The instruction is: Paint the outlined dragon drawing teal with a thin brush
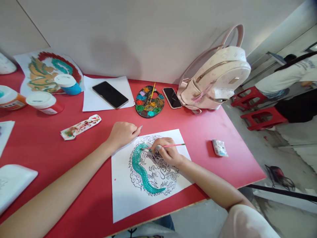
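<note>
One slim pink paintbrush (173, 145) held in R hand (166, 152); tip at teal-painted dragon (137, 162) on white paper sheet (123, 201). L hand (124, 134) curled at sheet's corner; can't tell if gripping.

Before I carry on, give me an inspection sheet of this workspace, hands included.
Surface: red table, paint-stained items on it.
Things in use: dragon drawing, teal paint along its body; pink brush; paint palette.
Clutter: black phone, second phone, backpack, red jar, small packet.
Hands: left hand rests at the sheet's upper left; right hand holds the pink brush.
Cables: none seen on the table; dark loops on the floor, unclear.
Surroundings: wall behind; red stools and a person at right.
</note>
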